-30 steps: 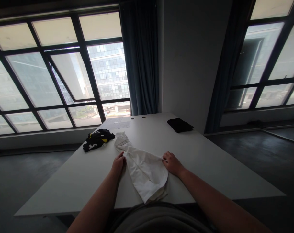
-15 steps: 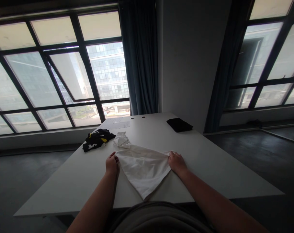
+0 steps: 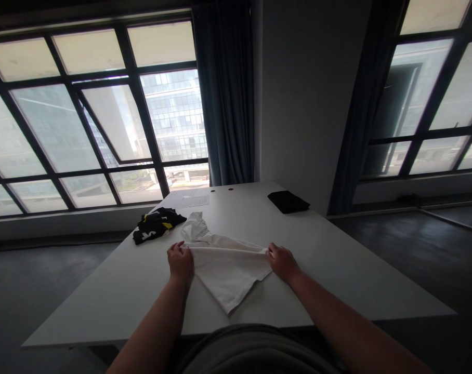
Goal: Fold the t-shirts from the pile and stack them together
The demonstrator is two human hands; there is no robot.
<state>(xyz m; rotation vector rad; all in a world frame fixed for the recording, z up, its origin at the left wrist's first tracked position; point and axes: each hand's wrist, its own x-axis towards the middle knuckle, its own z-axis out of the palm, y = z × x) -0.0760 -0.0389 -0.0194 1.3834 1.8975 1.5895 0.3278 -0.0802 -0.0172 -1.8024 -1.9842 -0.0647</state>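
A white garment [image 3: 230, 275], which looks like a T-shirt, lies partly folded at the near side of the white table [image 3: 345, 275]. Its far left part is crumpled, and a pointed corner hangs toward me. My left hand [image 3: 180, 262] is closed on the cloth's left edge, thumb and fingers pinching it. At the right end of the same upper edge, my right hand [image 3: 283, 263] pinches the fabric. Between the two hands the edge is drawn nearly straight. Some of the fingertips are hidden by the cloth and the hands.
A crumpled black garment with yellow and white markings [image 3: 158, 226] lies at the left table edge, close to the white cloth. Farther back on the right is a folded black cloth [image 3: 288, 201]. Pale sheets [image 3: 189, 198] rest at the far left corner.
The upper edge of the white garment is now lifted and pulled straighter. My right hand has shifted slightly left, and the left hand's grip has changed a little. The near corner has moved slightly away from me.
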